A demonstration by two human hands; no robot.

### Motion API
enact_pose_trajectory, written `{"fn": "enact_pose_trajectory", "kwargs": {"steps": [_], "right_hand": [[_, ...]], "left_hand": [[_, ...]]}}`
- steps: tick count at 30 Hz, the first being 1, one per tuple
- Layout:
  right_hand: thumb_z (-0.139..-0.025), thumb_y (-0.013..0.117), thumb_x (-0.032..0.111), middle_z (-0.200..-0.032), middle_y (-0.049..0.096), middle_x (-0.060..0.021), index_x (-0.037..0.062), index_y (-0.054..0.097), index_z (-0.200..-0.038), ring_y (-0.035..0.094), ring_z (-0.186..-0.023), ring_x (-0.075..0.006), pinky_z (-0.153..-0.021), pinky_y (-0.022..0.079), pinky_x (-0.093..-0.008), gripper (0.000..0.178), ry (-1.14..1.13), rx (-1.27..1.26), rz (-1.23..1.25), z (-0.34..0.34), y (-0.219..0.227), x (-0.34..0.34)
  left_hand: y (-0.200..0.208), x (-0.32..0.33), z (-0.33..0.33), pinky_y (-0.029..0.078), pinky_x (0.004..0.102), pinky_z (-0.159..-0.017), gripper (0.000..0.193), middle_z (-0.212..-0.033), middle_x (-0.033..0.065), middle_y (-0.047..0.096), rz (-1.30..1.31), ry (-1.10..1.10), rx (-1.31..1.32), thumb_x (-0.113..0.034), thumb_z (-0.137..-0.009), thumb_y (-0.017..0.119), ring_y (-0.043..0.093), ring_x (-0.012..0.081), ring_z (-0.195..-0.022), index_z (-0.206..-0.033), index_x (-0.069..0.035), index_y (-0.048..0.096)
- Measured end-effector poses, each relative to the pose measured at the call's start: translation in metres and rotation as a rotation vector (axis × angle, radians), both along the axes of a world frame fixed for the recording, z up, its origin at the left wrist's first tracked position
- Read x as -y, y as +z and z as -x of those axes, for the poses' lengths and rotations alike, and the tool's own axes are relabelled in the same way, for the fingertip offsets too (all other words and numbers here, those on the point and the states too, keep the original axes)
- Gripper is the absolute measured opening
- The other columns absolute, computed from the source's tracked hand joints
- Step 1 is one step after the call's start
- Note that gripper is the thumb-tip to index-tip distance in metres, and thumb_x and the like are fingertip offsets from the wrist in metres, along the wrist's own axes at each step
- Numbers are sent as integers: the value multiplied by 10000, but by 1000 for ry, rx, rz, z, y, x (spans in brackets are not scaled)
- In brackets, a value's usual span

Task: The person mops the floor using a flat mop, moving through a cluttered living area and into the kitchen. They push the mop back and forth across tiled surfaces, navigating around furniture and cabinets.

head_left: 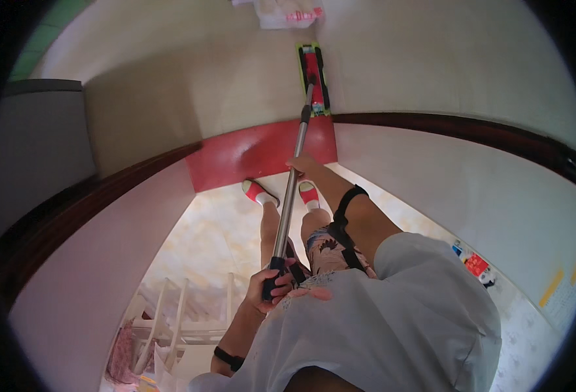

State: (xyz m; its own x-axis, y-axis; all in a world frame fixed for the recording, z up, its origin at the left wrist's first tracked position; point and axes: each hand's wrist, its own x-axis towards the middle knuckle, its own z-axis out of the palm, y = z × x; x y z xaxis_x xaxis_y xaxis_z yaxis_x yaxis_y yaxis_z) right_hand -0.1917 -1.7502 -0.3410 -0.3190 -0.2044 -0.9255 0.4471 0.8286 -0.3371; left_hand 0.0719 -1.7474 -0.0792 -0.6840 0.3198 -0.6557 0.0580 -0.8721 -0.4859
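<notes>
A flat mop with a long metal pole (288,212) slants away from my body. Its red and lime-green head (312,62) lies on the pale floor beyond the red threshold. Low on the pole, my left hand (265,287) wraps around the black end grip, close to my shirt. Farther up, my right hand (303,167) is closed round the bare metal part, with that arm stretched forward. The underside of the mop head is hidden.
I stand in red and white slippers (254,189) just behind the red threshold (262,155), between dark-edged door walls (458,125). A grey cabinet (46,137) is at far left. A plastic bag (288,13) lies ahead. White rack bars (178,313) stand at lower left.
</notes>
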Motion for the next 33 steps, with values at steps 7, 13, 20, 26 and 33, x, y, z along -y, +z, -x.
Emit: {"fn": "enact_pose_trajectory", "kwargs": {"steps": [7,13,20,26,33], "right_hand": [[-736,658,123,-579,512,-93,26,531,-679,557,-473,-242,-431,523,-450,170,-68,49,121,-42,-16,31],[-805,572,134,-572,575,-138,-13,578,-698,605,-496,-257,-440,553,-475,182,63,197,229,-140,53,120],[-759,699,188,-716,579,-203,-61,551,-832,585,-533,-334,-477,558,-441,299,-98,493,346,-186,55,204],[-887,527,499,-504,458,2,86,516,-752,464,-397,-139,-369,365,-340,434,259,399,784,-110,51,127],[-787,588,515,-1151,591,-204,110,537,-1250,558,-1056,-361,-933,426,-435,617,772,-380,27,33,109,-289]], "left_hand": [[-10,55,-61,333,213,-310,407,-668,17,418,120,1,83,-167,-844,554,386,78,-434,-1202,-4,451],[70,106,-123,383,253,-330,464,-688,69,412,52,241,215,-109,-846,513,411,121,-461,-1272,36,395],[126,148,-106,374,255,-310,515,-709,71,444,321,46,447,-126,-831,551,408,121,-442,-1294,13,375],[123,148,-69,411,258,-377,460,-737,34,461,454,-177,305,-174,-868,543,432,107,-505,-1271,1,406],[93,142,-61,485,238,-464,375,-803,2,555,328,-35,67,-249,-895,506,547,82,-596,-1196,-24,502]]}}
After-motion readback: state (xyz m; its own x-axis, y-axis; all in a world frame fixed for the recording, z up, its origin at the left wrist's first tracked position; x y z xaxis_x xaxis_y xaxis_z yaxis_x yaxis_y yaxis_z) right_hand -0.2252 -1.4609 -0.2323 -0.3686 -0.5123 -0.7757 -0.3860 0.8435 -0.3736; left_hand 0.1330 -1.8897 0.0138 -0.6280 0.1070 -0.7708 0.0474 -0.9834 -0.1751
